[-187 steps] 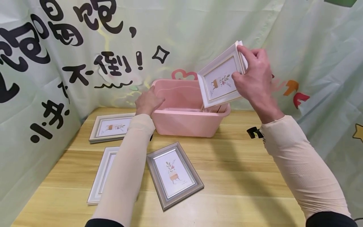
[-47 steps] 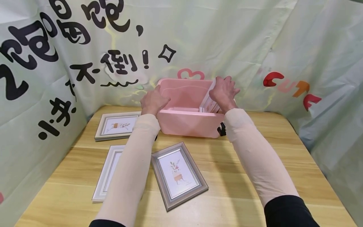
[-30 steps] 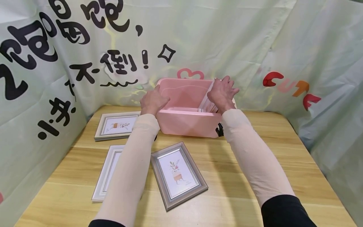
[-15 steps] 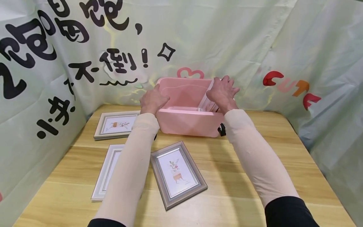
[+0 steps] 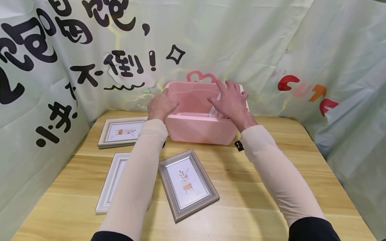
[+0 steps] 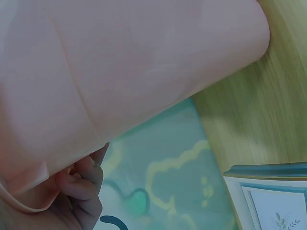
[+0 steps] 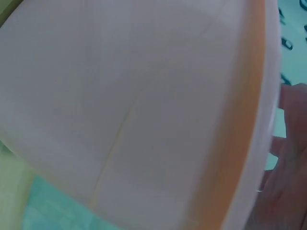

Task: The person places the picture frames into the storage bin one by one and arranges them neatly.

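My left hand [image 5: 162, 106] holds the left rim of a pink plastic bin [image 5: 200, 131]; in the left wrist view its fingers [image 6: 84, 184] curl round the rim. Over the bin's right end, my right hand [image 5: 232, 104] has its fingers spread and grips nothing. Beneath it, a white picture frame [image 5: 214, 113] leans inside the bin, mostly covered by the hand. The right wrist view is filled by the bin's pale outer wall [image 7: 144, 105], with part of the right hand [image 7: 288, 163] at the rim.
A grey-brown picture frame [image 5: 172, 207] lies face up in front of the bin. To the left are a beige frame [image 5: 104, 135] and a white frame [image 5: 104, 197], the latter partly hidden by my left sleeve. A printed curtain [image 5: 256, 40] hangs behind the wooden table [image 5: 256, 201].
Earlier my right hand held a white picture frame above the bin, then lowered it inside. It has now let go, spread its fingers and shifted slightly left. My left hand stays on the rim.
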Demonstrator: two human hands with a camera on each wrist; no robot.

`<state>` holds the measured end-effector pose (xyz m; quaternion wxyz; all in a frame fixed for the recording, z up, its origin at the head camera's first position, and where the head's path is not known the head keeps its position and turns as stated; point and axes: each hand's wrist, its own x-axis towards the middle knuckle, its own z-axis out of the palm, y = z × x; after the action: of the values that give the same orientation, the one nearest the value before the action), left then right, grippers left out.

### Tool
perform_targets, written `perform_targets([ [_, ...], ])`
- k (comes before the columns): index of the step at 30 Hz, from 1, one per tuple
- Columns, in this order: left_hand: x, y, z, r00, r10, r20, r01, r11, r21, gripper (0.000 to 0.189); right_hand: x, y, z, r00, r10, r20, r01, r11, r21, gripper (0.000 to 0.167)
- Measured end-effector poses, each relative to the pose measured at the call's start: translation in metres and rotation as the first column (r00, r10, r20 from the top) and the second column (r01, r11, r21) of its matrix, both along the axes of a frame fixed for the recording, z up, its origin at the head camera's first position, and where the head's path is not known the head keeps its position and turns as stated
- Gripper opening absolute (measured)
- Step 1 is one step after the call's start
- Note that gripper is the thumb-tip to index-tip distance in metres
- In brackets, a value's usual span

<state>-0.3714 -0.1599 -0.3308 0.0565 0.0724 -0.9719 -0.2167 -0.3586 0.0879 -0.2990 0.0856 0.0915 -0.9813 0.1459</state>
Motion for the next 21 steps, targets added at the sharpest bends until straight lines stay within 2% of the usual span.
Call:
perform_targets([
  [6, -0.001, 0.0, 0.0, 1.0, -0.004, 0.008, 0.004, 1.0, -0.009, 0.08, 0.018, -0.005, -0.004, 0.993, 0.11, -0.03, -0.109, 0.994, 0.024, 0.079],
  [13, -0.001, 0.0, 0.001, 1.0, -0.008, 0.009, 0.008, 1.0, -0.01, 0.079, 0.037, -0.011, -0.013, 0.972, 0.223, -0.067, -0.216, 0.971, 0.104, 0.08],
  [21, -0.003, 0.0, -0.001, 1.0, -0.008, 0.009, 0.008, 1.0, -0.001, 0.081, 0.062, -0.015, -0.027, 0.936, 0.33, -0.123, -0.306, 0.935, 0.179, 0.081],
])
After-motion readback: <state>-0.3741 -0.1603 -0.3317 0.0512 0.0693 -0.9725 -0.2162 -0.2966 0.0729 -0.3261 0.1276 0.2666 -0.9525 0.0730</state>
